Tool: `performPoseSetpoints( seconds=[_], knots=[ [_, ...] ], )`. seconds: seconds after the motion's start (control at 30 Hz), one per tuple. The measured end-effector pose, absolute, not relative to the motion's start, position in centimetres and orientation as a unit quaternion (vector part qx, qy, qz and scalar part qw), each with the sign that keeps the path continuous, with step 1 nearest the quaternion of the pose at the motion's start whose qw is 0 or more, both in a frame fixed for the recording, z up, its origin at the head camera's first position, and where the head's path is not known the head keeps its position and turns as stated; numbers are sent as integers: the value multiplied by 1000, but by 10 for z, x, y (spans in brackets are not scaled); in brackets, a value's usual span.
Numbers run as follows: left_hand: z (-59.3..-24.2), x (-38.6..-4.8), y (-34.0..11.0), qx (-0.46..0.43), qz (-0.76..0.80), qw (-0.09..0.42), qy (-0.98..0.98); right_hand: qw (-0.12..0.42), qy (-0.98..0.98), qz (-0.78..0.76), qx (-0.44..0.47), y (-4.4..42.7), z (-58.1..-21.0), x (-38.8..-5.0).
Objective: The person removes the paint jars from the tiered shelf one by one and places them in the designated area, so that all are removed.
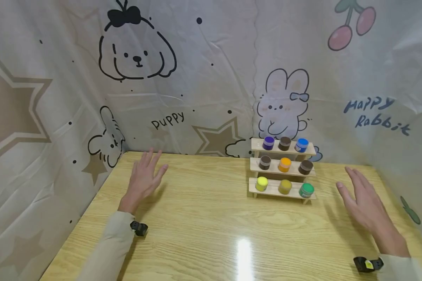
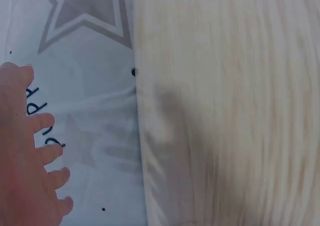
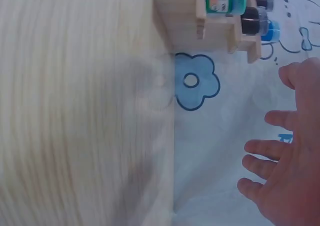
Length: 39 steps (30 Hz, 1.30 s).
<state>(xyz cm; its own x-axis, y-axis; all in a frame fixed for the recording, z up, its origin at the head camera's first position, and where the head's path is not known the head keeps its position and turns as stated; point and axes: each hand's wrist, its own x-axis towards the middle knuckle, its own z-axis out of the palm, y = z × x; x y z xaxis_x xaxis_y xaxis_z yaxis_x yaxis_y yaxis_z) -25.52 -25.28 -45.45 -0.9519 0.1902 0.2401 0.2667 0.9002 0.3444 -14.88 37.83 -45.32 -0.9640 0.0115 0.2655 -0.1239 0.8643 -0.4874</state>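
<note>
A three-tier wooden rack [image 1: 274, 183] stands at the back right of the table, with small paint jars on every tier. Purple [image 1: 268, 143], dark brown and blue [image 1: 301, 145] jars are on top. An orange jar [image 1: 285, 164] sits between two dark ones in the middle. Yellow [image 1: 261, 184], mustard [image 1: 285, 187] and green [image 1: 306, 190] jars fill the lowest tier. My left hand [image 1: 144, 177] hovers over the table's left part, fingers straight, holding nothing. To the right of the rack my right hand [image 1: 365, 203] is held up, fingers extended and apart from the jars.
The wooden table [image 1: 204, 218] reaches back to a printed curtain [image 1: 211, 89] with puppy and rabbit drawings, which also hangs along both sides. Light glares off the tabletop near the front. Each wrist carries a small black camera.
</note>
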Motion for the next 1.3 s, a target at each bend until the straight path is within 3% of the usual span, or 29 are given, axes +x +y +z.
performPoseSetpoints(
  seconds=[0.57, 0.8, 0.97, 1.3],
  knots=[
    [-453, -245, -182, -164, -365, 150, -904, 186, -883, 427, 54, 356, -470, -150],
    [-442, -246, -146, -195, -425, 165, -868, 134, -821, 552, 62, 348, -484, -154],
    [-432, -246, -120, -209, -461, 144, -851, 89, -754, 647, 71, 349, -492, -152],
    [-412, -253, -72, -249, -451, 107, -850, 39, -739, 671, 45, 349, -502, -154]
  ],
)
